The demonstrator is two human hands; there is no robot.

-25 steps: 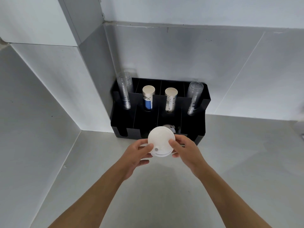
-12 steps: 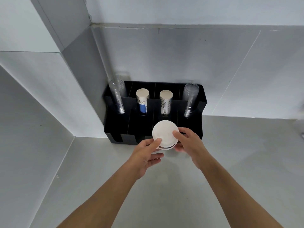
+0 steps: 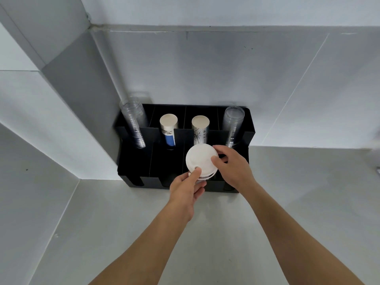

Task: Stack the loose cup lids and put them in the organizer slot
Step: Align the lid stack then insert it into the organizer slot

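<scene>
A stack of white cup lids (image 3: pixel 200 162) hangs over the front row of the black organizer (image 3: pixel 135 159), above the third slot from the left. Both hands hold it. My left hand (image 3: pixel 188 187) grips the stack from below and the near side, thumb on the top lid. My right hand (image 3: pixel 231 168) grips its right edge with thumb and fingers. The stack tilts slightly toward me. The lower lids and the slot under them are mostly hidden by the top lid and my fingers.
The organizer's back row holds a clear cup stack (image 3: pixel 133 124) at the left, two paper cup stacks (image 3: pixel 168 128) (image 3: pixel 200 128) in the middle and another clear cup stack (image 3: pixel 233 125) at the right. It stands in the counter's corner against grey walls (image 3: pixel 205 68). The grey counter (image 3: pixel 205 223) spreads in front.
Both hands have carried the lid stack forward from above the counter to over the organizer's front slots. The head camera has moved closer.
</scene>
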